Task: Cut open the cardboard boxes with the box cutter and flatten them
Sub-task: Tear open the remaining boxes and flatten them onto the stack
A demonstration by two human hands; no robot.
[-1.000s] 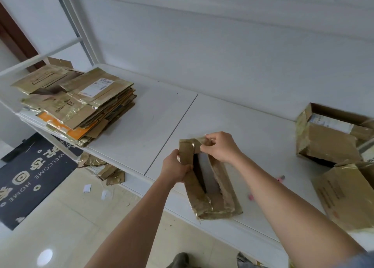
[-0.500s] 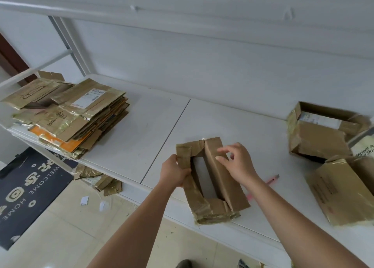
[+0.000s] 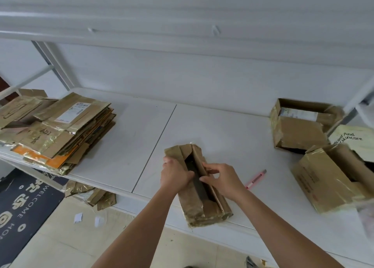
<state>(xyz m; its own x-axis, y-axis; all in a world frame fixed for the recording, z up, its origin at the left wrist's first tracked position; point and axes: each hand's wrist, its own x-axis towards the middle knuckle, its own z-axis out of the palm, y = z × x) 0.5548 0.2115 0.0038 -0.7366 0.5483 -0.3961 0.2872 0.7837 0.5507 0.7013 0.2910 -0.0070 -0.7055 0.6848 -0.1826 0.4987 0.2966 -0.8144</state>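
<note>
A small brown cardboard box, wrapped in shiny tape, lies on the white shelf near its front edge. It is squeezed narrow, with a dark slit open along its top. My left hand grips its left wall. My right hand pinches the right wall, fingers curled over the edge. The pink box cutter lies on the shelf just right of my right hand, untouched.
A stack of flattened cardboard sits at the shelf's left end. Two opened boxes stand at the right, one at the back and one nearer, with a pale printed bag between them. Cardboard scraps lie under the shelf beside a doormat.
My right hand has closed on the box's right wall, and both hands have pushed the walls together. The wide opening has narrowed to a slit. The camera tilted upward.
</note>
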